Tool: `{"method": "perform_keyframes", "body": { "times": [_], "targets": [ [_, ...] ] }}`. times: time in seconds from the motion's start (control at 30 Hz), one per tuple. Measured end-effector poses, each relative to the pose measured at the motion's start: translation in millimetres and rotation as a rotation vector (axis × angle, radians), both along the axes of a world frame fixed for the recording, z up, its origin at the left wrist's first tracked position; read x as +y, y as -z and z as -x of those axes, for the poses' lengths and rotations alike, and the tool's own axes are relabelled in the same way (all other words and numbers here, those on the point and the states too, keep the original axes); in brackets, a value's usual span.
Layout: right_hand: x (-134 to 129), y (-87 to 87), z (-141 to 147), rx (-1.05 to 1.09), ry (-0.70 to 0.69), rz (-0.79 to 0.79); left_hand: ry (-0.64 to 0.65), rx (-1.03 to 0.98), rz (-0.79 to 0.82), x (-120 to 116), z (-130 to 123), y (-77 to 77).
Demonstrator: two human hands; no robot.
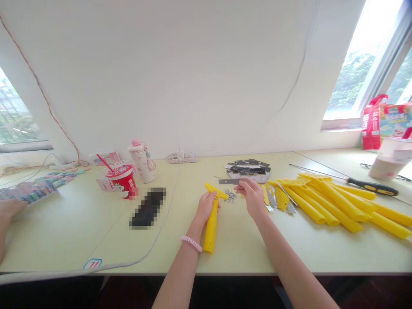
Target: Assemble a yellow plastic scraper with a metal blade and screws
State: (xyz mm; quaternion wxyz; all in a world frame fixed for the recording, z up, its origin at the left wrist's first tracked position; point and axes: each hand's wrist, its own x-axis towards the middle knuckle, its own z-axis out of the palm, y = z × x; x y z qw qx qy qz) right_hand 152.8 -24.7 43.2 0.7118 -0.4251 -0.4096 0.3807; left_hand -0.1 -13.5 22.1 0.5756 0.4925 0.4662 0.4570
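Pale green table (180, 253), white wall (199, 77). Left hand (207, 207) gripping yellow plastic scraper handle (210, 227); right hand (252, 196) pinching flat grey metal blade (229, 181).

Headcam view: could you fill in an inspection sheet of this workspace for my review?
Surface: pale tabletop, sticker at near edge.
Job's things: left hand holds yellow scraper handle; right hand holds metal blade; small metal hardware between; yellow handle pile, screwdriver at right.
Clutter: red cup, patterned tumbler, pixelated dark object; drink cup far right.
Grippers: none; two bare hands, both occupied.
Cables: white cable crosses tabletop from power strip to near left.
Surroundings: white wall, windows both sides, another person's hand at left.
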Motion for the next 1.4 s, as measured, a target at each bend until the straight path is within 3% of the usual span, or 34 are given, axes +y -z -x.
{"method": "perform_keyframes", "body": {
  "times": [0.37, 0.6, 0.8, 1.13, 1.4],
  "targets": [
    [-9.0, -3.7, 11.1, -0.059, -0.335, -0.089, 0.051, -0.032, -0.009, -3.5, 0.7, -4.2],
    [-9.1, -3.1, 10.8, -0.283, -0.139, 0.051, 0.059, -0.013, 0.044, -3.2, 0.4, -6.8],
    [-3.9, 6.6, 11.7, -0.551, -0.107, 0.016, 0.005, -0.031, -0.053, -11.3, 4.8, -3.4],
    [-1.7, 11.2, 17.0, -0.645, -0.113, 0.010, -0.094, -0.094, -0.137, -6.2, 42.9, -1.6],
    [-0.7, 10.7, 14.0, -0.674, -0.154, -0.007, -0.150, -0.116, -0.217, -8.7, 11.4, 17.2]
  ]
}}
